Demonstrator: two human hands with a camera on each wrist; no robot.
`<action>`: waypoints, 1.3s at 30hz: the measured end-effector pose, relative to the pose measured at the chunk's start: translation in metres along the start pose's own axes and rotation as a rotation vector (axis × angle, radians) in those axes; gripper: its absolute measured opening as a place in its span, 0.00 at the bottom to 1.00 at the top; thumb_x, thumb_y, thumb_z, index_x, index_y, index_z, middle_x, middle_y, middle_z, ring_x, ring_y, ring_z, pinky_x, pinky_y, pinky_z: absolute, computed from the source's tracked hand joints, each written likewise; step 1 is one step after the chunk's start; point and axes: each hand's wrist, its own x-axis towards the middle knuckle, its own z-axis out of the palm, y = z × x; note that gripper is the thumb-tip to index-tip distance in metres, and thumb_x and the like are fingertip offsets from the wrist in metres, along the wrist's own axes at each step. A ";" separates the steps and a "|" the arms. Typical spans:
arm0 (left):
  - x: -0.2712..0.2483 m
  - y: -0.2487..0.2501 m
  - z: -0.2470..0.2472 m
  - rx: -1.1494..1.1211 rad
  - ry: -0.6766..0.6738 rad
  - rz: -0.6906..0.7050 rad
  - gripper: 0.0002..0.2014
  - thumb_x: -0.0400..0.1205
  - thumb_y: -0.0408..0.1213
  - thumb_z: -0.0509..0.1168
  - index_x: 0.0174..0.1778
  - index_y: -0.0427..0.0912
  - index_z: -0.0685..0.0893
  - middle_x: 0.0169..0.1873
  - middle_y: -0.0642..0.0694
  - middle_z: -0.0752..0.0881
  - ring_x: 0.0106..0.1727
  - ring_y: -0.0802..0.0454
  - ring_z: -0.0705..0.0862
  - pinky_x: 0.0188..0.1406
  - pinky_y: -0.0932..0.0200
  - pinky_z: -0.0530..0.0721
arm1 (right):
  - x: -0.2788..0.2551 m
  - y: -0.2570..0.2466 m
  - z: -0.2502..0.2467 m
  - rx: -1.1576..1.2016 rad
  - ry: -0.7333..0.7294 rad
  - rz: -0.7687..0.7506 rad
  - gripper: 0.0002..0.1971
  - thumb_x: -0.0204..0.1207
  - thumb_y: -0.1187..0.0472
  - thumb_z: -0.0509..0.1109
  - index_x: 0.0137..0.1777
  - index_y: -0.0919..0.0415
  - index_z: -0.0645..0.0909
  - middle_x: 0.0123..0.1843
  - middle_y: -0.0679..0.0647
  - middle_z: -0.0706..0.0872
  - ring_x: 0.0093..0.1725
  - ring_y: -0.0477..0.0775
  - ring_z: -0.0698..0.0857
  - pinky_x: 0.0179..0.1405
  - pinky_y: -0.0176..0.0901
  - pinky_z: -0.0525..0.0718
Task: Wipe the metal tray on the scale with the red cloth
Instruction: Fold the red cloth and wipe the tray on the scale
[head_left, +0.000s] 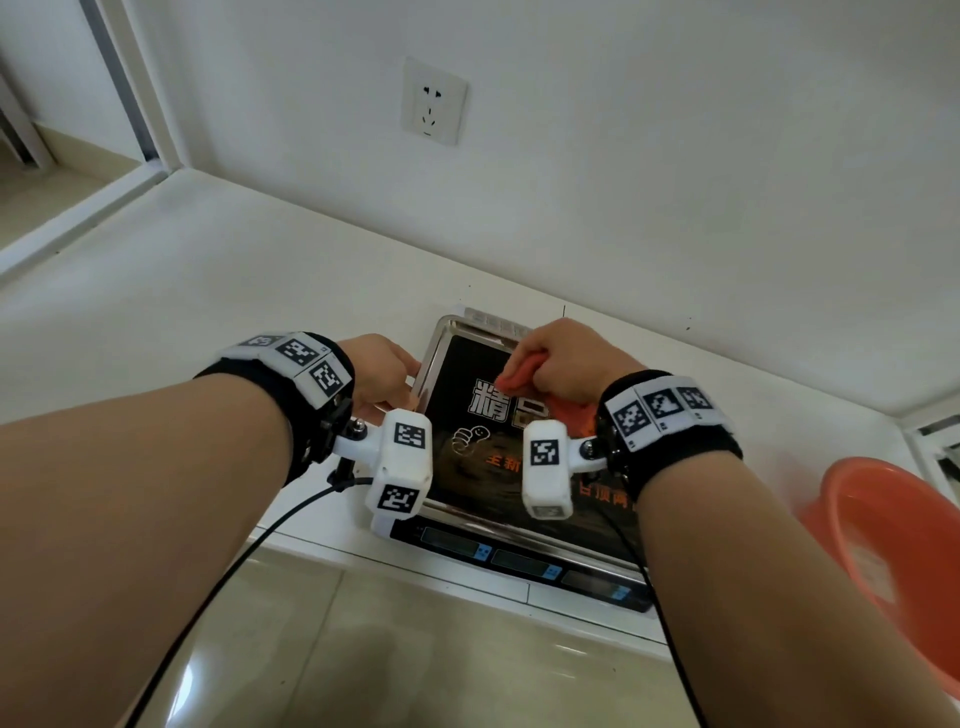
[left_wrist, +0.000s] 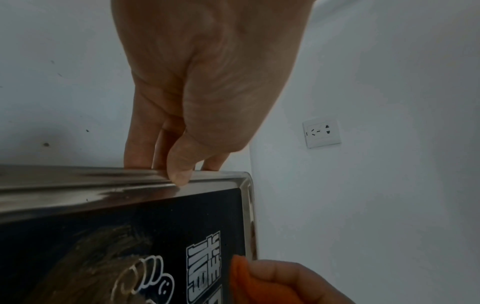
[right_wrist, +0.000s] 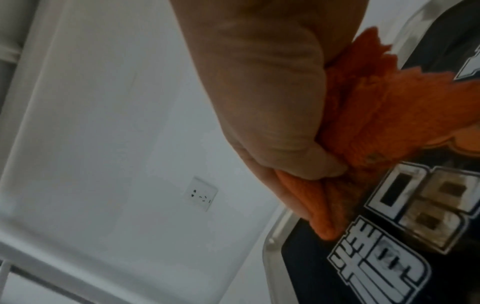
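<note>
A shiny metal tray (head_left: 435, 347) with a black printed film on its floor sits on a scale (head_left: 519, 558) at the counter's front edge. My left hand (head_left: 382, 371) pinches the tray's left rim (left_wrist: 109, 181), thumb on top and fingers (left_wrist: 135, 152) outside. My right hand (head_left: 558, 358) grips a bunched red-orange cloth (head_left: 522, 375) and presses it on the tray floor near the far edge. In the right wrist view the cloth (right_wrist: 369, 127) bulges out under the thumb onto the black film. The left wrist view shows the cloth (left_wrist: 241, 275) by the tray's far corner.
An orange plastic basin (head_left: 893, 561) stands to the right of the scale. A white wall with a power socket (head_left: 434, 101) rises close behind the tray. The white counter (head_left: 208, 291) stretches to the left. A black cable (head_left: 249, 551) hangs from my left wrist.
</note>
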 end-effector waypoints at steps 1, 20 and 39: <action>0.000 0.001 0.000 0.002 0.001 0.002 0.22 0.77 0.19 0.65 0.64 0.44 0.82 0.45 0.42 0.90 0.42 0.47 0.87 0.54 0.49 0.88 | 0.002 0.001 -0.001 -0.024 0.045 -0.008 0.18 0.75 0.78 0.64 0.43 0.59 0.92 0.42 0.48 0.95 0.46 0.42 0.93 0.57 0.41 0.89; -0.003 0.003 0.001 0.027 -0.002 -0.008 0.25 0.78 0.22 0.67 0.71 0.43 0.78 0.41 0.44 0.88 0.34 0.53 0.85 0.26 0.61 0.85 | -0.008 -0.004 -0.011 -0.038 -0.099 0.130 0.09 0.75 0.73 0.71 0.45 0.62 0.91 0.45 0.52 0.95 0.51 0.50 0.93 0.53 0.49 0.91; -0.005 0.002 -0.001 0.017 -0.010 0.002 0.23 0.78 0.22 0.66 0.68 0.44 0.82 0.52 0.40 0.89 0.48 0.47 0.86 0.55 0.51 0.87 | 0.032 0.007 0.025 -0.107 0.278 0.109 0.05 0.71 0.65 0.73 0.37 0.54 0.83 0.42 0.50 0.93 0.48 0.53 0.92 0.54 0.53 0.91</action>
